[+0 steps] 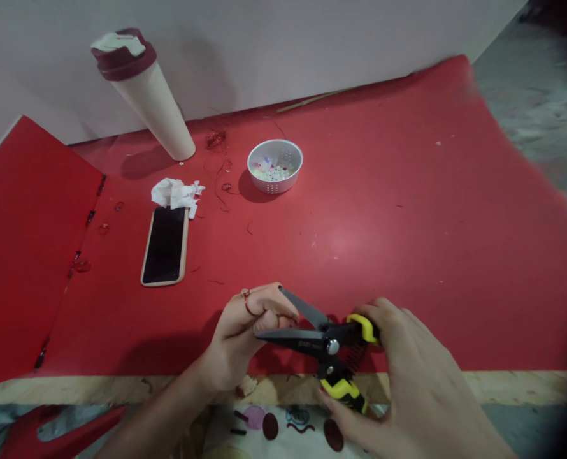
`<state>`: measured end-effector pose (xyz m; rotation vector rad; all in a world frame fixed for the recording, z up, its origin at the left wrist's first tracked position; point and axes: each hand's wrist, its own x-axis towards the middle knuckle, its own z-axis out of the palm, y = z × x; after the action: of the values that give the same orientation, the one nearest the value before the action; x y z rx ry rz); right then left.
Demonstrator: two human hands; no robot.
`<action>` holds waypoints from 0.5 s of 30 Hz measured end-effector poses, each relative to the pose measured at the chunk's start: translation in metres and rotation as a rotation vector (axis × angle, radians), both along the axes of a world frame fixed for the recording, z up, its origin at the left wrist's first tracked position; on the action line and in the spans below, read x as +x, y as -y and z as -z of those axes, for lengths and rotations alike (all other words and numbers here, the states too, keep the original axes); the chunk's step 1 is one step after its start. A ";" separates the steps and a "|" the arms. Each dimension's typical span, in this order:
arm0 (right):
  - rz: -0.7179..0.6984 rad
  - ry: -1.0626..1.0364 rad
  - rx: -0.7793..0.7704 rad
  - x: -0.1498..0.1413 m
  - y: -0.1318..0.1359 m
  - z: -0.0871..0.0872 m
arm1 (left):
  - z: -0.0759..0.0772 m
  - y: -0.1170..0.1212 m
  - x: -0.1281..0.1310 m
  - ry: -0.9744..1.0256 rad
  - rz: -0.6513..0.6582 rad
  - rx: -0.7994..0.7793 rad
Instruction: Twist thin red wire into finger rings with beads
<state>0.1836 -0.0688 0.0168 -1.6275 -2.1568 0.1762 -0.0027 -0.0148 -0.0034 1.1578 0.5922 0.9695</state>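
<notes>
My right hand (408,370) is wrapped round the yellow-and-black handles of a pair of scissors (331,344). The dark blades are spread apart and point left, with a coil spring between the handles. My left hand (250,325) is closed in a pinch right beside the blades. Thin reddish thread or wire seems to show at its fingertips, but what they hold is too small to make out. A thin reddish ring with a small bead (245,293) circles one of its fingers. Both hands are over the near edge of the red tabletop (408,242).
A small perforated bowl (274,185) of beads stands beyond my hands. To the left lie a phone (166,245), crumpled tissue (173,192) and tangled thin wire (215,139). A tall cup (154,102) stands by the wall. A red board (30,242) fills the far left.
</notes>
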 end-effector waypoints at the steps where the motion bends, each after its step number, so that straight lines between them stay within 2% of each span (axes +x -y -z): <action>1: 0.008 -0.010 -0.009 0.001 0.000 0.000 | 0.000 0.000 0.000 0.006 -0.013 0.016; 7: 0.033 -0.162 -0.162 0.015 0.003 0.001 | -0.002 -0.001 0.001 0.038 0.004 0.094; 11: 0.008 -0.342 -0.290 0.026 0.019 0.010 | -0.004 -0.001 0.002 0.024 0.006 0.106; 15: 0.113 -0.464 -0.393 0.030 0.037 0.017 | -0.006 -0.003 0.003 -0.012 -0.015 0.168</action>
<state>0.2136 -0.1053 -0.0005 -1.6939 -1.7409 0.8964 0.0002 -0.0119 0.0022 1.3103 0.5372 1.0417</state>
